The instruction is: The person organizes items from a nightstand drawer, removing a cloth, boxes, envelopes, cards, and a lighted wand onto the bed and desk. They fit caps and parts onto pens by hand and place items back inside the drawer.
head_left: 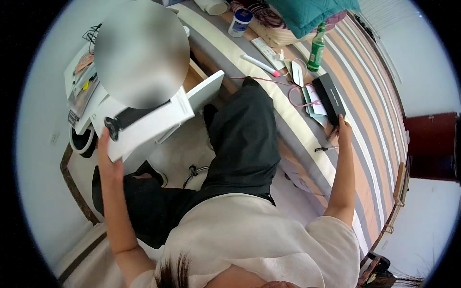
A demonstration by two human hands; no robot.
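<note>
Clasping a white box [152, 128] (flat-sided), left fingers [104, 138] bend; right fingers [342, 121] pinch a slim black box [329, 96].

One white box [156, 128], one black box [329, 98], one green bottle [316, 50]

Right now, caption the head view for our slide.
Left hand holds white rectangular box; right hand, long black box.
</note>
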